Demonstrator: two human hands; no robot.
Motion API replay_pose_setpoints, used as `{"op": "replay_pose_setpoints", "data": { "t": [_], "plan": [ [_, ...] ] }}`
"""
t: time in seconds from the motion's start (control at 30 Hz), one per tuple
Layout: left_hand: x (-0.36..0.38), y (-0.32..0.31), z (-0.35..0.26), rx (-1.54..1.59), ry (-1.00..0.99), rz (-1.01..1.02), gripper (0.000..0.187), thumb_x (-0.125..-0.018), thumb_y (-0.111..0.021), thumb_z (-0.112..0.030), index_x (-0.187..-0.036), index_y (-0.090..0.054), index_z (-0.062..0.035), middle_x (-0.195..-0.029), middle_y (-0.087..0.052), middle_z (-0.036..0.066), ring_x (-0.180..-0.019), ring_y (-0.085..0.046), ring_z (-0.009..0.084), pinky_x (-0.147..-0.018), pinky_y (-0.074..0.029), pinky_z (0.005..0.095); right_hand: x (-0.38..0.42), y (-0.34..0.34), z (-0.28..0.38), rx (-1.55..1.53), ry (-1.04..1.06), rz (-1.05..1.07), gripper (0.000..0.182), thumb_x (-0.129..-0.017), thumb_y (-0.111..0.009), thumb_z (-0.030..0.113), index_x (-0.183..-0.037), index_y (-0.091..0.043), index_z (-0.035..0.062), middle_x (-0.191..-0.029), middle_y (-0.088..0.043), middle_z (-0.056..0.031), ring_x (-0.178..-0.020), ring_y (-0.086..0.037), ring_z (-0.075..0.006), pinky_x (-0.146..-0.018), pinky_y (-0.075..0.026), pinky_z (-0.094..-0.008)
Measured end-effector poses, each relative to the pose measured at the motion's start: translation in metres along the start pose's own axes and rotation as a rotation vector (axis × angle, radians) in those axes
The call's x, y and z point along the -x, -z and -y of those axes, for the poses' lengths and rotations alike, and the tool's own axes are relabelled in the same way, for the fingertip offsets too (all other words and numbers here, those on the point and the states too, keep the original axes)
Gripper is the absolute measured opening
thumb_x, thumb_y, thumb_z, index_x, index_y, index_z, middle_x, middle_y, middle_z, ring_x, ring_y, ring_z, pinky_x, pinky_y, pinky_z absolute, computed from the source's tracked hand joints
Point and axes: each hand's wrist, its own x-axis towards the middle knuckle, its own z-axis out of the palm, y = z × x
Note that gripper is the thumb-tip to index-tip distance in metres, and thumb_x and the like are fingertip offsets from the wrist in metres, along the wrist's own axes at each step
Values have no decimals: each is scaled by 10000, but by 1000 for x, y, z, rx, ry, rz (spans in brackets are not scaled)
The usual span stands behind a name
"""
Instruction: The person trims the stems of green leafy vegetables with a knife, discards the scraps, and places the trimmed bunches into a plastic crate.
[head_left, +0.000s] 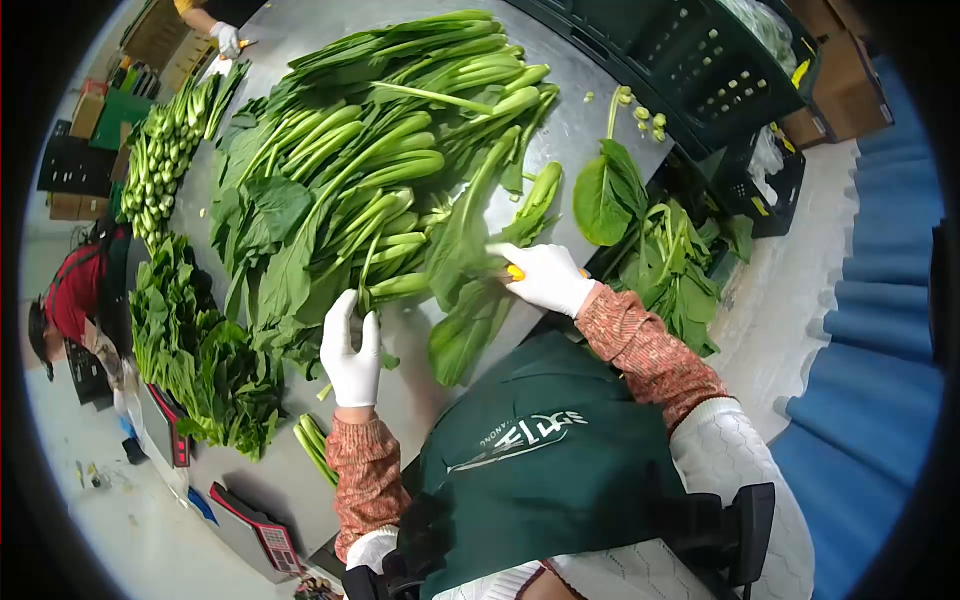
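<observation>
My left hand (351,355), in a white glove, is at the near edge of a big heap of leafy green stalks (380,150). Its thumb and fingers are apart, with a thin stem by the fingertips. In a white glove too, my right hand (548,278) is closed round a small tool with a yellow part (515,272); its blade is hard to make out. Loose leaves (465,330), partly blurred, lie against that hand on its left. A short trimmed stalk (540,200) rests on the metal table (505,215) beyond.
More greens (165,150) and leafy bunches (200,360) line the left side. Red-framed scales (262,530) stand at the lower left. Dark crates (690,70) are at the upper right, above discarded leaves (675,270). A co-worker's gloved hand (228,40) and a person in red (78,290) are farther off.
</observation>
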Motion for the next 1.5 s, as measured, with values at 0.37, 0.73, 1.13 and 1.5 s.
{"op": "replay_pose_setpoints", "data": {
  "t": [0.37, 0.73, 1.13, 1.5],
  "plan": [
    [13, -17, -16, -75, -94, -3, 355, -884, -616, 14, -1237, -605, -18, -1147, -635, 72, -741, -557, 108, -666, -479, 238, -44, 13, 8, 166, -97, 44, 652, -777, -679, 419, -1342, -481, 159, -804, -676, -136, -737, -674, -308, -640, -534, -433],
    [31, -35, -19, -95, -117, 102, 373, -878, -612, 24, -1248, -596, -22, -1135, -635, 69, -762, -574, 110, -685, -475, 240, 151, 32, -149, 293, -475, -196, 354, -810, -663, 356, -1096, -616, 153, -753, -677, -111, -684, -665, -326, -628, -524, -442],
    [27, -128, -110, 153, -245, 788, 676, -805, -755, -120, -1390, -439, 0, -1176, -619, 120, -979, -602, 164, -847, -494, 281, 144, 52, -28, -1629, -511, -523, 245, -965, -538, 158, -1131, -612, -7, -813, -694, -78, -515, -543, -95, -493, -453, -238],
    [42, -177, -88, 327, 352, 700, 200, -861, -637, -4, -1049, -571, -11, -844, -555, 3, -698, -521, 71, -634, -455, 225, 197, 3, -138, 128, -920, -423, 1085, -699, -796, 435, -1532, -179, 115, -1556, -93, -290, -1428, -109, -492, -1104, -110, -687]
  ]
}}
